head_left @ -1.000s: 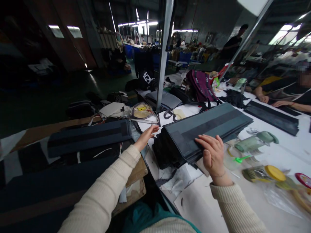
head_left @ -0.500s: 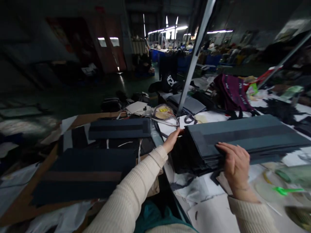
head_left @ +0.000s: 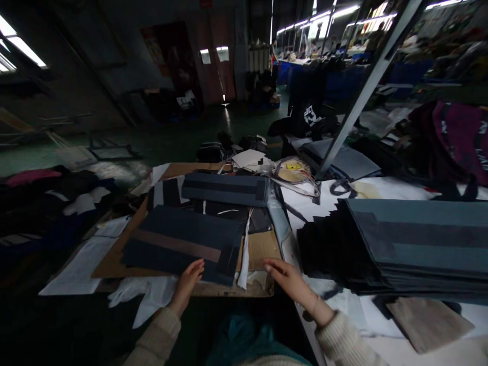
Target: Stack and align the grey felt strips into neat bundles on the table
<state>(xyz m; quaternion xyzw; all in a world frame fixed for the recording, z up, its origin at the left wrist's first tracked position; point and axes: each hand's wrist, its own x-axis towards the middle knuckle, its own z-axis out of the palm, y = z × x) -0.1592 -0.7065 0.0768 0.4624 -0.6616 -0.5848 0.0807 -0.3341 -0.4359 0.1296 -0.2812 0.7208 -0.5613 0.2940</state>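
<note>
A worker's left hand [head_left: 187,283], fingers unclenched, hung at the near edge of a striped panel [head_left: 183,243] on cardboard [head_left: 261,249], touching or not I couldn't tell; the right hand [head_left: 293,284], unclasped too, hovered between panel and stack [head_left: 423,234]

White letters [head_left: 311,116] resembling "OF" stand on black fabric [head_left: 297,121], and white lettering [head_left: 482,158], partly "LA", marks purple fabric [head_left: 459,140], the rest too blurred to read.

Panel [head_left: 186,244] on cardboard [head_left: 263,246] (stack [head_left: 430,234] rightward)
</note>
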